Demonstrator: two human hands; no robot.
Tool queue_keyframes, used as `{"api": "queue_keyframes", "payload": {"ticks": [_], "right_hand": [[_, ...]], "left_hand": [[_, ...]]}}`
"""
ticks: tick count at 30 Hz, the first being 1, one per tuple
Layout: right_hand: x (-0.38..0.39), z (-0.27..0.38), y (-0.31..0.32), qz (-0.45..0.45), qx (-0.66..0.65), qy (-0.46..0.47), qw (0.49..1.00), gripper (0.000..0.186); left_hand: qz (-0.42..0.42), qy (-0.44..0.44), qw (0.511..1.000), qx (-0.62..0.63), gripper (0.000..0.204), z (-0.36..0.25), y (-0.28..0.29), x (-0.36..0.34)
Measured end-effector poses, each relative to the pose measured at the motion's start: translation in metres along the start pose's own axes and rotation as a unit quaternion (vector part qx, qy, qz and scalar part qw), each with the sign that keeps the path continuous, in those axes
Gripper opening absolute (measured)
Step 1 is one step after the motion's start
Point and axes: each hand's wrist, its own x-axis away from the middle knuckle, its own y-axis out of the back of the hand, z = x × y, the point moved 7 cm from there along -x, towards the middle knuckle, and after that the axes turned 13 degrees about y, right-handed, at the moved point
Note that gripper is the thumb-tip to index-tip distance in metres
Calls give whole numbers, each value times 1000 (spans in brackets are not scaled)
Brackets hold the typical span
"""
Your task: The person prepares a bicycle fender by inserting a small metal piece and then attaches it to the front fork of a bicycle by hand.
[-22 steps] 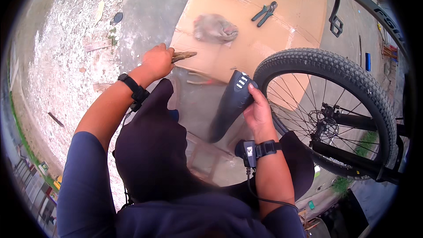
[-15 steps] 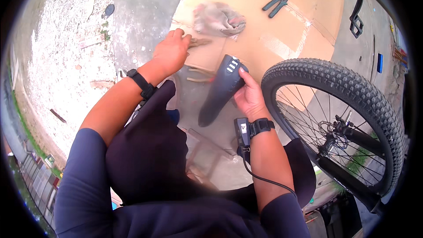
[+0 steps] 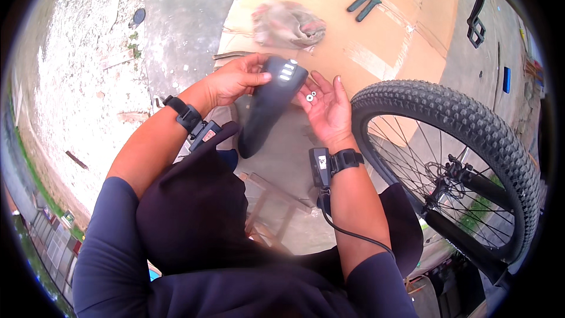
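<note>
My left hand (image 3: 250,79) grips a long black plastic mudguard (image 3: 268,106) near its slotted end, thumb over the top. Beside it, my right hand (image 3: 328,112) is palm up with loosely spread fingers, holding small silver washers (image 3: 310,97) in the palm. A stick-like tool (image 3: 229,55) lies on the cardboard behind my left hand, partly hidden. Above both hands are a crumpled grey rag (image 3: 288,26) and green-handled pliers (image 3: 366,1), both on the cardboard (image 3: 412,53).
A bicycle front wheel (image 3: 447,100) with fork (image 3: 447,232) stands close by my right arm; its pedal (image 3: 475,32) hangs farther back. My dark-clad knees frame the ground below. A small blue object (image 3: 507,79) lies far right, a dark round piece (image 3: 139,16) upper left.
My left hand has left the stick-like tool and moved right onto the mudguard, which has shifted up and left. My right hand has released it and turned palm up, exposing the washers.
</note>
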Motion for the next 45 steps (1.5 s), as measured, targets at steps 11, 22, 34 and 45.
{"api": "queue_keyframes", "payload": {"ticks": [11,22,34,45], "right_hand": [[0,-6,46,-53,85,27,995,41],[-9,-2,104,-177,325,33,928,23],[-49,3,117,-195,555,179,789,20],[-53,-2,120,-179,545,136,807,15]], "left_hand": [[-97,-22,992,73,56,25,35,-13],[-322,-15,906,-275,54,9,46,0],[-292,-33,943,-159,51,16,71,3],[-402,-14,836,-373,57,-2,62,18]]}}
